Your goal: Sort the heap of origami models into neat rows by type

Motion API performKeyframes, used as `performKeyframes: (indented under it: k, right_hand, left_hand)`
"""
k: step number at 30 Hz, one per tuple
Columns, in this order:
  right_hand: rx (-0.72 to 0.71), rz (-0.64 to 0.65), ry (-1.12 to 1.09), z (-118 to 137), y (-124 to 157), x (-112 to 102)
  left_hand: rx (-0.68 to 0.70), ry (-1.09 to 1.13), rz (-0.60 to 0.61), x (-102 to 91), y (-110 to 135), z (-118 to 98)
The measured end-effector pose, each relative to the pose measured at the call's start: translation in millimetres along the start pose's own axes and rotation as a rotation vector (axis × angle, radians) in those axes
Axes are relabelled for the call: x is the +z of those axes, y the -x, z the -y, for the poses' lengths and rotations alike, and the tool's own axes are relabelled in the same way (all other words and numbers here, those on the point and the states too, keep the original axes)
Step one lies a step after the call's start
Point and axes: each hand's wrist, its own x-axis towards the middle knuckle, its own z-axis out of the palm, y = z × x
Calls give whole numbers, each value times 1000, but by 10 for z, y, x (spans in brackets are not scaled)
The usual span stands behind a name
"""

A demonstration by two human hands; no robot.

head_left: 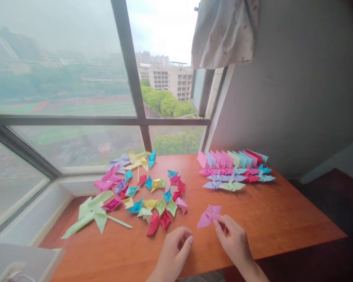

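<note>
A pink folded paper piece [208, 215] lies on the wooden table [276, 219] near the front edge. My right hand [233, 239] pinches its right end between thumb and fingers. My left hand [172, 252] rests on the table to the left, fingers curled in, with nothing showing inside it. Just beyond my left hand lies a scatter of small folded paper shapes [155, 196] in red, blue, yellow and green.
A large green paper pinwheel [92, 213] lies at the front left, with pink [107, 180] and yellow [138, 160] pinwheels behind it by the window. Rows of folded paper cranes [235, 172] sit at the back right. A grey wall stands to the right.
</note>
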Motion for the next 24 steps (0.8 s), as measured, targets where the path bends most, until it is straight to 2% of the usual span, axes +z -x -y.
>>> performKeyframes:
  k: [6,11,16,20,24]
  right_hand:
    - [61,-225,426,-784,-282,-619]
    - [205,-237,702,-1307,-454,-1022]
    - [247,-201,721,-1492,-645,-1061]
    - [211,-207,726,-1525,-801,-1001]
    - [236,-198,753,-1532,-906,-974]
  left_hand:
    - [69,-72,1,-1,27,65]
    - [84,-77,-12,16,26,102]
    - [86,-92,-1,13,26,100]
    - [80,-111,9,9,38,90]
    - [77,-127,4,17,43,100]
